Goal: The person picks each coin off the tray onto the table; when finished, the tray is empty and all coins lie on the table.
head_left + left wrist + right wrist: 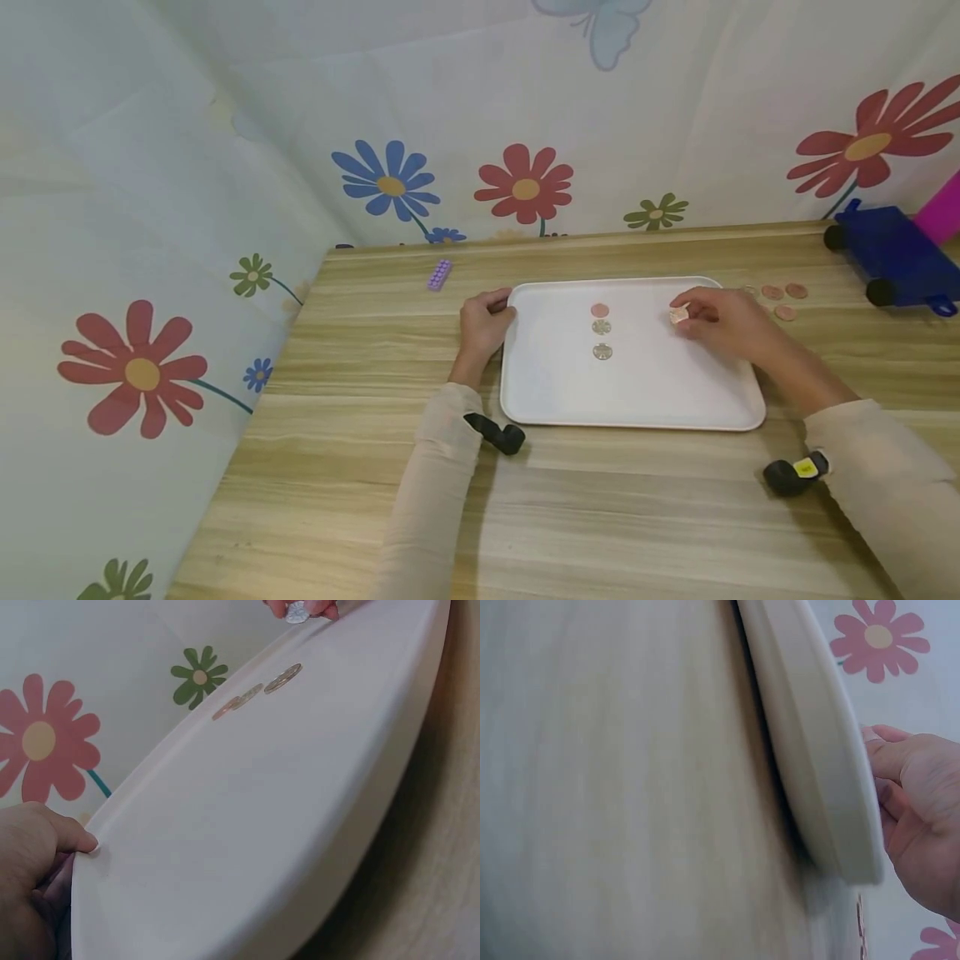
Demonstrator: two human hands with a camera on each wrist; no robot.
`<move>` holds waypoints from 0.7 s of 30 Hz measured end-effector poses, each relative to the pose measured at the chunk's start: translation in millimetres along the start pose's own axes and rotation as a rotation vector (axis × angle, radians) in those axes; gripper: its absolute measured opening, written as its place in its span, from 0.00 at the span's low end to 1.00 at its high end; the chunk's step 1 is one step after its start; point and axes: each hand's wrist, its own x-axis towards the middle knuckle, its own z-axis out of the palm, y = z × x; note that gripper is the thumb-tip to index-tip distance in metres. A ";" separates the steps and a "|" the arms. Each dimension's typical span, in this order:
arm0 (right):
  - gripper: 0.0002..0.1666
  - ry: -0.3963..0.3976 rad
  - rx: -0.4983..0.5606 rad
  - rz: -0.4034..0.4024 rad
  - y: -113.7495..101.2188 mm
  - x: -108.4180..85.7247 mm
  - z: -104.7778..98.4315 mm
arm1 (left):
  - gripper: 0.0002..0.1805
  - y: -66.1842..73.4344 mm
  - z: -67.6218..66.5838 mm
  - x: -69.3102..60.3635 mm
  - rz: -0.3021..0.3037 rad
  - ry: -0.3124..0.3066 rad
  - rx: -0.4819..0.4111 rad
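A white tray (555,392) lies on the wooden table. My left hand (481,327) grips its far left corner, and in the left wrist view the thumb (84,841) presses on the rim. On the tray, a copper-coloured coin (600,310) and two silvery coins (602,352) form a column. My right hand (727,321) pinches a silvery coin (678,315) between thumb and fingers above the tray's right part. The left wrist view also catches this coin (298,611) at the top. In the right wrist view the tray's side hides the fingertips.
Several coins (785,312) lie on the table just right of the tray, partly behind my right hand. Farther right sits a dark blue toy cart (896,254) beside something pink (941,212). A purple toy brick (439,275) is at the back left. Flower-patterned cloth hangs behind.
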 end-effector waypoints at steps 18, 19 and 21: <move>0.21 0.133 -0.022 0.146 44.3 -34.1 -40.8 | 0.18 0.4 0.4 -0.7 -0.004 0.002 -0.012; 0.21 0.139 -0.026 0.153 47.5 -36.3 -43.0 | 0.18 0.3 0.4 -0.6 -0.003 0.002 -0.013; 0.21 0.159 -0.022 0.164 55.0 -40.7 -47.5 | 0.18 0.0 0.4 -0.6 -0.003 0.003 -0.012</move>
